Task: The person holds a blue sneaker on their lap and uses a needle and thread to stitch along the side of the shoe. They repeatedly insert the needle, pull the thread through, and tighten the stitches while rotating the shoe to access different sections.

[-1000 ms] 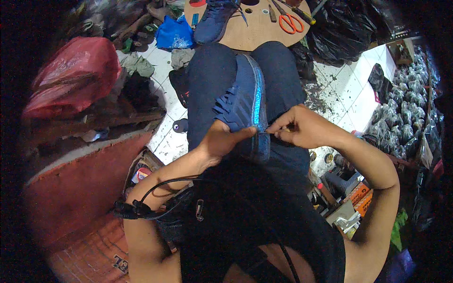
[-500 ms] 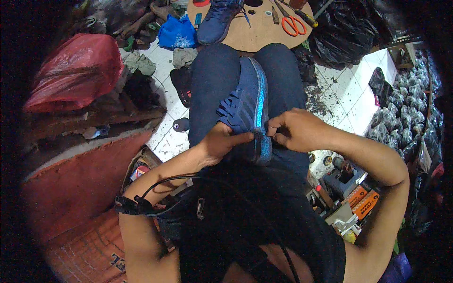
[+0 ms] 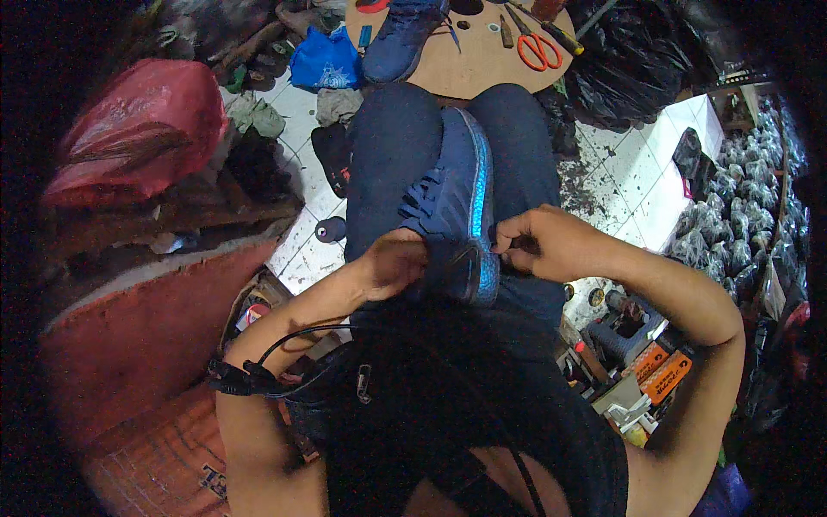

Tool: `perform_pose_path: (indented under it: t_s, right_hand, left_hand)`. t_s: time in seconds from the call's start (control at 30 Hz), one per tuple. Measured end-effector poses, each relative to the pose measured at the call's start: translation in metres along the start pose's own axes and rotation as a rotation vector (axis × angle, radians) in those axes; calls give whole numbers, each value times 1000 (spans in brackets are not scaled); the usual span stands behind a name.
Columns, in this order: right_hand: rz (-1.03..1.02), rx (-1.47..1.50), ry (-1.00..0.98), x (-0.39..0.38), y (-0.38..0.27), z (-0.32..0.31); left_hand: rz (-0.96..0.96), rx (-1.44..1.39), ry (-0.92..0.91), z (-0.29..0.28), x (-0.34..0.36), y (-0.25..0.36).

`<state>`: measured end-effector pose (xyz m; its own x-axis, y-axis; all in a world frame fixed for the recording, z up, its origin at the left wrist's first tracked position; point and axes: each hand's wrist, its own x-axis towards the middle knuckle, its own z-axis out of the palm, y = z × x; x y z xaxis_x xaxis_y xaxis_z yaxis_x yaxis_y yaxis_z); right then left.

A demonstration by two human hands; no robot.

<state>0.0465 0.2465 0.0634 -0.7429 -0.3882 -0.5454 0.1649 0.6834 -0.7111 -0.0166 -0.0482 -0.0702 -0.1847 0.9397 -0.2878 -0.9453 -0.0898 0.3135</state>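
A navy sneaker (image 3: 457, 164) with a shiny blue sole edge lies lengthwise between my thighs (image 3: 388, 146), toe pointing away from me. My left hand (image 3: 396, 263) is curled round the shoe's left side near the heel end, below the laces; some fingers are hidden. My right hand (image 3: 543, 241) is at the sole's right edge near the heel, thumb and forefinger pinched on something too small and dark to make out.
Ahead, a wooden board (image 3: 461, 69) carries another sneaker (image 3: 392, 47), orange-handled scissors (image 3: 541, 52) and tools. A blue bag (image 3: 323, 60), red bag (image 3: 138, 129) and black bags (image 3: 624, 60) surround it. Many wrapped items (image 3: 736, 198) are stacked right. Boxes (image 3: 663, 370) lie beside my right arm.
The shoe and both hands have shifted slightly in view. My left thumb has drawn back from the sole's edge, and my right hand has moved a little rightward and down.
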Motion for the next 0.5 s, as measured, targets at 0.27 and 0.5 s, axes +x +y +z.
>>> perform_pose_path:
  t_s: [0.27,0.5]
  right_hand:
    - [23,-128,-11,1,-6,4]
    - [24,-154,-3,5,-11,6]
  left_hand:
    - [-116,414,349,27,16,-10]
    - [-82,421,368,37,14,-9]
